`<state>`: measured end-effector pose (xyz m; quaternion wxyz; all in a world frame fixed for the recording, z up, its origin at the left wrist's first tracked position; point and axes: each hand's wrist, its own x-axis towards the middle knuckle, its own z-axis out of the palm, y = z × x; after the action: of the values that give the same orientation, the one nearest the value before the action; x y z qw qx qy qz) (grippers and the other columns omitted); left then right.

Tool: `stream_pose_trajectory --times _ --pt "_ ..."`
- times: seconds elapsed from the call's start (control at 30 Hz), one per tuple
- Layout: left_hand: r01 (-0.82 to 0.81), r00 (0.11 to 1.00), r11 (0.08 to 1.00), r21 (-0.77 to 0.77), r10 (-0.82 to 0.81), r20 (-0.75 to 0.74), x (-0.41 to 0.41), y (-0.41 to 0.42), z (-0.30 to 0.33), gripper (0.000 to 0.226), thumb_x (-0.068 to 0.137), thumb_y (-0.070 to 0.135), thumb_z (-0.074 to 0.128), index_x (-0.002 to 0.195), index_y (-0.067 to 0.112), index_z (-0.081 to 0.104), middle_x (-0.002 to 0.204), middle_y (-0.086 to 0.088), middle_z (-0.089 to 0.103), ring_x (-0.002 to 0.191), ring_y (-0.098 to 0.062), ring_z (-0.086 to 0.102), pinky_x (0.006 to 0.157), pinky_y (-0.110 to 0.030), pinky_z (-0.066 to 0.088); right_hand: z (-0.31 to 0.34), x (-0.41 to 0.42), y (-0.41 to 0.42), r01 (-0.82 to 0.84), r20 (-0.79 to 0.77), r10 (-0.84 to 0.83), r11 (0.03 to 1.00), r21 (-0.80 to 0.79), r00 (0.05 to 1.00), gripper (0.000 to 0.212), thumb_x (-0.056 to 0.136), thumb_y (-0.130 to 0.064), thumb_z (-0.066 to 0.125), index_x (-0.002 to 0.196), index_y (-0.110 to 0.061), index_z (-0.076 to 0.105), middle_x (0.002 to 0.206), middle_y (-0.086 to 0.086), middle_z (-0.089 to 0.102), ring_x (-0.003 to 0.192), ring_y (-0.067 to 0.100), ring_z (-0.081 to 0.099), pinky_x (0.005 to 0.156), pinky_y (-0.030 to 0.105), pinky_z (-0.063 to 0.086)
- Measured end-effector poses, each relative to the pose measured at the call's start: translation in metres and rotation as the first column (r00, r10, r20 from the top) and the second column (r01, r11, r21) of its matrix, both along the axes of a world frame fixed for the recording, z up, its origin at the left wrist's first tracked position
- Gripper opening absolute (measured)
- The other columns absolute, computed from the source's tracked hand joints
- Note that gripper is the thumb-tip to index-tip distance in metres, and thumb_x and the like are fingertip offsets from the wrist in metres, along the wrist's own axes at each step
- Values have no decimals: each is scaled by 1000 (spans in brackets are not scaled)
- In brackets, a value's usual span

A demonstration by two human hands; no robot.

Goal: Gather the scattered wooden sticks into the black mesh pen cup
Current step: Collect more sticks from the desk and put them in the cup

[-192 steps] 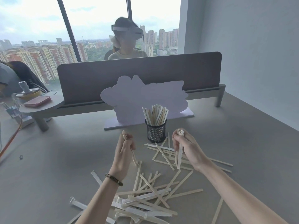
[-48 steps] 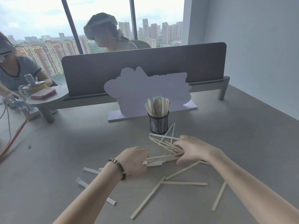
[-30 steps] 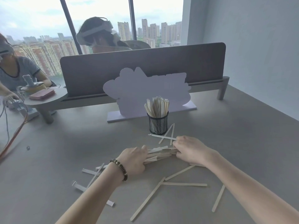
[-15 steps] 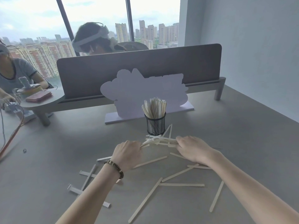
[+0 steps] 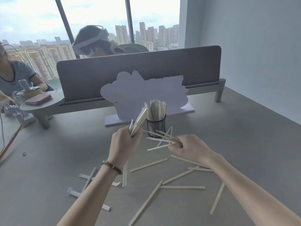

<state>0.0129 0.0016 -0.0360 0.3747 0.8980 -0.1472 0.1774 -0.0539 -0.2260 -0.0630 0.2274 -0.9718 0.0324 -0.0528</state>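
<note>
Two bundles of sticks are in hand. Left hand is fisted around one bundle, raised off the table and tilted up to the right, its upper ends level with the tops of the sticks standing in the cup; whether they touch cannot be told. Right hand grips a second bundle by one end, held low and near level, fanning out to the left toward the foot of the cup. The cup stands upright on the table, just in front of a pale cut-out board, and is already packed with upright sticks. Loose sticks lie scattered on the table nearer the camera — several crossing one another below the right forearm, one long stick running diagonally toward the lower edge. White wrappers lie flat to the left of the left forearm, which wears a beaded bracelet. Behind the board runs a grey divider — two people sit at or beyond it, beside the window.
</note>
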Motion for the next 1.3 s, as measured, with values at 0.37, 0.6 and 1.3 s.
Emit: stream_pose_trajectory --times 0.37,0.6,1.3 --pt "-23 996 840 -542 -27 -84 5 5 9 66 94 37 59 61 -16 38 41 -21 41 29 -22 37 40 -24 33 1 6 3 11 201 -60 971 237 978 48 95 -40 52 54 -17 47 44 -5 40 48 11 39 53 28 36" --pt "-21 989 755 -656 -80 -124 9 5 5 50 89 27 60 65 -10 36 56 -12 31 37 -17 24 38 -21 23 0 5 6 50 353 -106 985 165 930 46 101 -27 48 57 -23 36 52 -6 45 52 9 45 53 28 32" --pt "42 981 773 -633 -151 -121 10 5 4 53 77 39 62 65 1 27 61 -10 27 57 -26 24 43 -49 26 3 5 21 -3 344 -117 945 328 932 48 102 -32 46 60 -19 27 49 -6 30 52 11 30 55 32 28"
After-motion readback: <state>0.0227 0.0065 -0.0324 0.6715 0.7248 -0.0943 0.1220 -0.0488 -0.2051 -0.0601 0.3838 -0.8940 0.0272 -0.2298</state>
